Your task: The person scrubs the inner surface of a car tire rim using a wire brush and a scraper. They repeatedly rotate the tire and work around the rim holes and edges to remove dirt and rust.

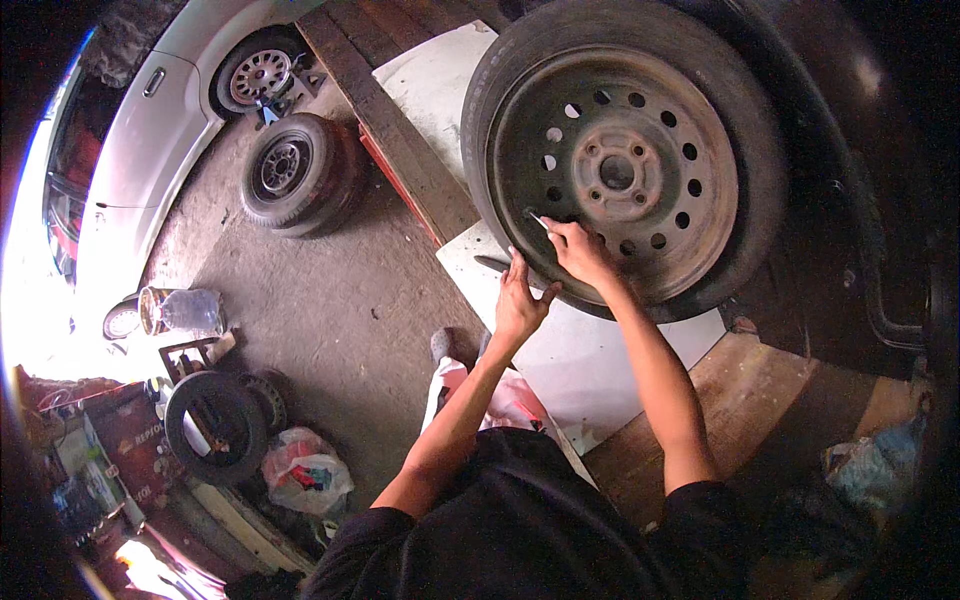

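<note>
A car wheel [690,240] with a black tyre and a dusty steel rim stands in front of me at the upper right. My right hand [582,255] is closed in a pinch over the rim's lower left. Between its fingers is a thin, pale, stick-like tool [541,221], whose kind I cannot make out. The tool's tip is at a small dark spot on the rim, perhaps the valve. Against the tyre's lower left edge is my left hand [520,305], open, its fingers stretched upward and thumb apart. A dark, narrow object [491,263] shows just beside its fingertips.
White sheets [590,375] lie under and beside the wheel on a wooden bench [750,385]. On the floor to the left are stacked wheels [290,170], a silver car [150,130], a loose tyre [215,470], a plastic bag [305,485] and a clear container [190,310].
</note>
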Tool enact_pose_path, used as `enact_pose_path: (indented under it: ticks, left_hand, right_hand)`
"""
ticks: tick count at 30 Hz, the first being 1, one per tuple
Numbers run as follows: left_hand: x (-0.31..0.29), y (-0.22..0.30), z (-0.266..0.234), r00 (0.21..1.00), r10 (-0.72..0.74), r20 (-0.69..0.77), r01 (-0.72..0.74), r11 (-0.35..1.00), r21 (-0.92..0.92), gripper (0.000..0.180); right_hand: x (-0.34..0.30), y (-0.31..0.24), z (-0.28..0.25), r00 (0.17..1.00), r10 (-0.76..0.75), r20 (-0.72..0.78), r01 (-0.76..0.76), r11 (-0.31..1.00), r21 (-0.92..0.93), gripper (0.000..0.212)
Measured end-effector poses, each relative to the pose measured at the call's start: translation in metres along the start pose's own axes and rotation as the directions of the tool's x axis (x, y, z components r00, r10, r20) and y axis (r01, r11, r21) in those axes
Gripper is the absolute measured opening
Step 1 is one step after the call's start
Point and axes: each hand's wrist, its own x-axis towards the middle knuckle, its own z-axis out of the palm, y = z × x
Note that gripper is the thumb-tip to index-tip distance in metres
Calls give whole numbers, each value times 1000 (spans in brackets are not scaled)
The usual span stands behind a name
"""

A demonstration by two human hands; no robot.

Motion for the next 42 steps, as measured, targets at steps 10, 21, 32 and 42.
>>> enact_pose_path:
  ticks: [10, 21, 32, 42]
  left_hand:
    - [-2, 2, -7, 993, -54, 106, 61, 996, -66, 101]
    - [4, -12, -6, 996, 87, -32, -89, 994, -67, 108]
    - [16, -13, -6, 997, 17, 74, -21, 999, 45, 128]
    - [14, -6, -6, 998, 20, 52, -20, 1000, 16, 124]
  right_hand:
    - [9, -4, 16, 996, 54, -71, -56, 998, -31, 34]
    - [-60, 13, -87, 986, -3, 169, 46, 966, -254, 29]
    - [-30, 27, -39, 968, 121, 221, -76, 976, -204, 29]
    - [-24, 12, -1, 997, 72, 7, -71, 995, -65, 28]
